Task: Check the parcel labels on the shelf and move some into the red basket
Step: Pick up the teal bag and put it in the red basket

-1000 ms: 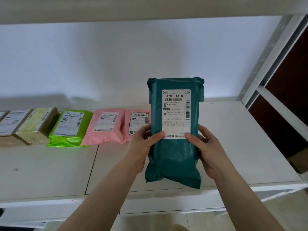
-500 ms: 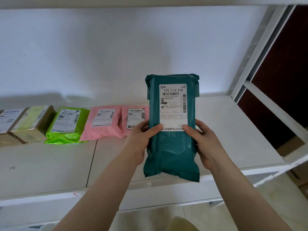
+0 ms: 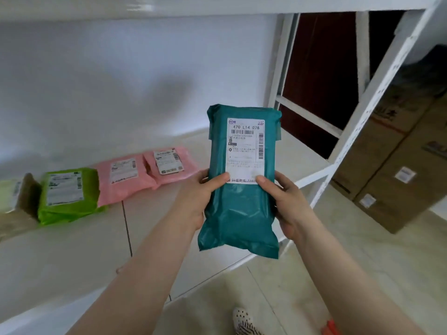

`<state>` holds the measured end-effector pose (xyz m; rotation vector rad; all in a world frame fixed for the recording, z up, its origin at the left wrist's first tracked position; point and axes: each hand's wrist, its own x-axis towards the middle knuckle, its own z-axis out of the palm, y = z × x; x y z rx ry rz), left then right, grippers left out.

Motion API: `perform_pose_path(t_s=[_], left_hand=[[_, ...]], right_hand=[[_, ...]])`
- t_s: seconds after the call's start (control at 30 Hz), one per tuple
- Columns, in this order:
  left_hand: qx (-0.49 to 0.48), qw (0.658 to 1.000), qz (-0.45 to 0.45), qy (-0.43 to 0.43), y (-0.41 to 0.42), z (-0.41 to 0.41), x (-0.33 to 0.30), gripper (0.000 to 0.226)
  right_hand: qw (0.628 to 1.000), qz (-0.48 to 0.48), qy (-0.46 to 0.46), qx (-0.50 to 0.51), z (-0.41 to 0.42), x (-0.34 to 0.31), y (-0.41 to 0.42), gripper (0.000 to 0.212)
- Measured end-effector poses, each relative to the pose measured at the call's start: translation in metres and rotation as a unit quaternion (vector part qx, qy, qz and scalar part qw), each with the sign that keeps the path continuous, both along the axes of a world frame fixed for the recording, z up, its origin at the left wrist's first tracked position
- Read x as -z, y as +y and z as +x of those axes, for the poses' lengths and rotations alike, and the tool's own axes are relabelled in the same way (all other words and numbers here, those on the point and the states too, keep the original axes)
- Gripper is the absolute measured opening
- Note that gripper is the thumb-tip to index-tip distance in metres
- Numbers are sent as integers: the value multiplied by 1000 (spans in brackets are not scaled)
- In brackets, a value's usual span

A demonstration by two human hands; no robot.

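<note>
A teal parcel with a white label reading 470 L14 078 is held upright in front of the shelf. My left hand grips its left edge, thumb on the label's lower corner. My right hand grips its right edge, thumb on the label too. On the white shelf lie two pink parcels, a green parcel and a pale parcel at the far left. A red sliver, perhaps the red basket, shows at the bottom edge.
The shelf's white upright posts stand to the right of the parcel. Stacked cardboard boxes sit on the tiled floor at the right. A patterned shoe shows at the bottom.
The view has swung right and down, and the teal parcel has come with it off the shelf toward the right. Both hands keep the same hold.
</note>
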<state>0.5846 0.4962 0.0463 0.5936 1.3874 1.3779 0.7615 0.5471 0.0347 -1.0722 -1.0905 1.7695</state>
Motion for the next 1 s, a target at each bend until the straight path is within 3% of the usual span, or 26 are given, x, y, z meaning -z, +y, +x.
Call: perform_pose_path(t_s=[0.17, 0.4, 0.53, 1.0], left_hand=[[66, 997, -5, 38, -22, 39, 15, 53], [195, 980, -39, 28, -42, 131, 42, 41], [251, 966, -54, 44, -43, 190, 55, 54], [364, 925, -94, 61, -53, 470, 106, 49]], right_hand=[[997, -37, -12, 59, 48, 5, -45, 48], [985, -75, -27, 153, 147, 34, -99, 48], [974, -84, -29, 209, 207, 51, -121, 47], [942, -115, -5, 316, 475, 102, -167, 41]])
